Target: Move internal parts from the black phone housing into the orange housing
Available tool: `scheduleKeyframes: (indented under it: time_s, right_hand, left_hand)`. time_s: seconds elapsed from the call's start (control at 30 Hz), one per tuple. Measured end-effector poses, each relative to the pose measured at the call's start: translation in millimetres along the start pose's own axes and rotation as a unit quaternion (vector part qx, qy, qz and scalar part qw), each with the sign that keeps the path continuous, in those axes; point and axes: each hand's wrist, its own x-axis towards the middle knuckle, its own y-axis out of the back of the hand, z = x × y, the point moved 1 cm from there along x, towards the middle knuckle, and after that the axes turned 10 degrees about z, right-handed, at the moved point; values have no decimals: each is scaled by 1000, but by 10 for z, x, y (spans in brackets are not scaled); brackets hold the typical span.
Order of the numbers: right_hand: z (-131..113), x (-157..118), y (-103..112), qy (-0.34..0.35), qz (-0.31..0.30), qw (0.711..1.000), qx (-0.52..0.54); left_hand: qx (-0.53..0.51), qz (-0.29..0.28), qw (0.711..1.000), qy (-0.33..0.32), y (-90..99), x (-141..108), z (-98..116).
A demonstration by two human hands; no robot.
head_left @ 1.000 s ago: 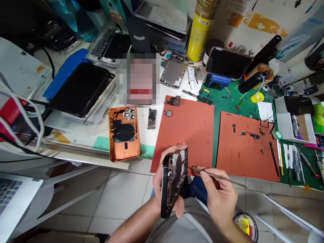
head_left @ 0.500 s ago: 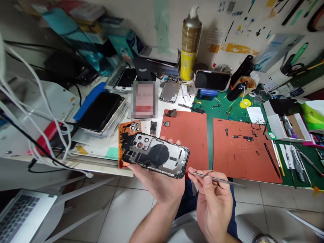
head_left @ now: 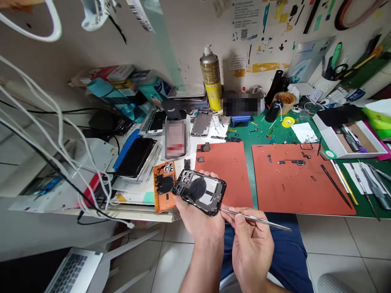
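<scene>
In my left hand lies a black phone housing, its inner side facing up, with camera openings at its left end and a round black pad in the middle. My fingers wrap its far edge. My right hand pinches a thin metal pry tool like a pen. The tool's left tip meets the lower right corner of the housing; whether it touches the edge or goes inside is too small to tell. An orange phone housing lies on the desk, just left of the black one.
Two reddish-brown mats carry small phone parts. Tweezers and drivers lie at the right. A yellow spray can and a blue phone stand stand at the back. White cables hang at the left.
The view has swung, showing more wall. The phone housing is tilted more steeply, its right end lower, and sits apart from most of the orange one. The tool tip has come to its corner.
</scene>
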Motion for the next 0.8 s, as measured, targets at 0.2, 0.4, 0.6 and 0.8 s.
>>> scheduleKeyframes:
  time_s: [0.2,0.4,0.6,0.8]
  right_hand:
    - [3,11,-26,-8,2,1000,14]
    - [-11,46,3,1,7,1000,12]
    - [-4,88,70,42,16,999,5]
    - [44,124,176,1,46,999,-11]
  left_hand:
    - [-22,-43,999,-5,10,34,-13]
    - [-13,8,1000,-11,-81,-37,-59]
    - [27,13,995,-97,-42,-133,-143]
    - [52,-101,975,-193,-4,-161,-217]
